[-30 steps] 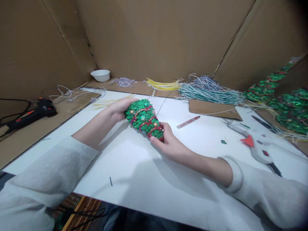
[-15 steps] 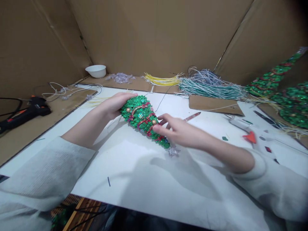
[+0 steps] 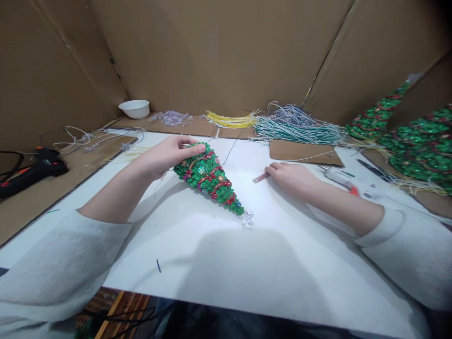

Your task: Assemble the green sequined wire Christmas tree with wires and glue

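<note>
My left hand [image 3: 173,157] is closed around the wide base of a small green beaded Christmas tree [image 3: 212,179], tipped on its side above the white board. Red garlands, gold balls and small ornaments cover it. A clear star [image 3: 246,220] at its tip points toward the lower right. To the right of the tree, my right hand [image 3: 291,179] rests low on the board. Its fingers are closed over one end of a slim reddish strip [image 3: 261,177], whose kind I cannot make out.
A black glue gun [image 3: 35,169] lies at left. Along the back are a white bowl [image 3: 136,109], clear star pieces [image 3: 171,117], yellow wires [image 3: 231,119] and green-white wires [image 3: 300,131]. Pliers [image 3: 337,176] lie at right, before two decorated trees [image 3: 381,113]. A cardboard piece [image 3: 303,153] lies on the white board [image 3: 197,249].
My right hand has let go of the tree and moved right, down onto the slim reddish strip. My left hand still holds the tree. The view has shifted slightly.
</note>
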`<move>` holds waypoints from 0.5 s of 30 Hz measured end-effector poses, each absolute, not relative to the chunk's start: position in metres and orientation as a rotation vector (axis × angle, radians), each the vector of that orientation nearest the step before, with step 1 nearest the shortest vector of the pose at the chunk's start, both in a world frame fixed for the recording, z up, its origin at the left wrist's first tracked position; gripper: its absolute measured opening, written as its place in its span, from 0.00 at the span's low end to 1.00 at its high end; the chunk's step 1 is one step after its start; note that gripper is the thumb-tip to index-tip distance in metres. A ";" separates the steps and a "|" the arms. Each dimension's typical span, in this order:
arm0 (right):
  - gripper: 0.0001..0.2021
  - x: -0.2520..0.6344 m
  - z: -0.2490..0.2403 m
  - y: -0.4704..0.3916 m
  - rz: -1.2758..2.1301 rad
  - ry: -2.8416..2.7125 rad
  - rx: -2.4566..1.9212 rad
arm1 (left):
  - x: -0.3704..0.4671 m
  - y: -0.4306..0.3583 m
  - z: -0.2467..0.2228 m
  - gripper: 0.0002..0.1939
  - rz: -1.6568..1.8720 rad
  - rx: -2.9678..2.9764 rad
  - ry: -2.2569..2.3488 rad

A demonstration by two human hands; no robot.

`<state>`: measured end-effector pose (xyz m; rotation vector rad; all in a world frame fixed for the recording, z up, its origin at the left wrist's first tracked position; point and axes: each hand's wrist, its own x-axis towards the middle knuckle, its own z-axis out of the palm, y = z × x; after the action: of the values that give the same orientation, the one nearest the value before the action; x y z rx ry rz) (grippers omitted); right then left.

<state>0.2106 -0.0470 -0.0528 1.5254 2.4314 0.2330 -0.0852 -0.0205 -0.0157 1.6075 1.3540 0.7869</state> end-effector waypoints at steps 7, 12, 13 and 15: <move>0.12 0.219 -0.053 -0.046 0.390 2.626 1.259 | -0.098 -0.006 -0.018 0.18 0.607 1.395 1.183; 0.13 0.229 -0.052 -0.045 0.433 2.770 1.298 | -0.097 -0.004 -0.021 0.15 0.580 1.319 1.149; 0.11 0.230 -0.051 -0.046 0.362 2.820 1.384 | -0.097 -0.004 -0.021 0.15 0.588 1.307 1.155; 0.06 0.228 -0.046 -0.050 0.154 2.996 1.557 | -0.096 -0.004 -0.022 0.15 0.597 1.290 1.165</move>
<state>0.2284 -0.0503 -0.0458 1.5574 2.9957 0.1542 -0.0957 -0.0045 -0.0220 1.2897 1.1652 0.5970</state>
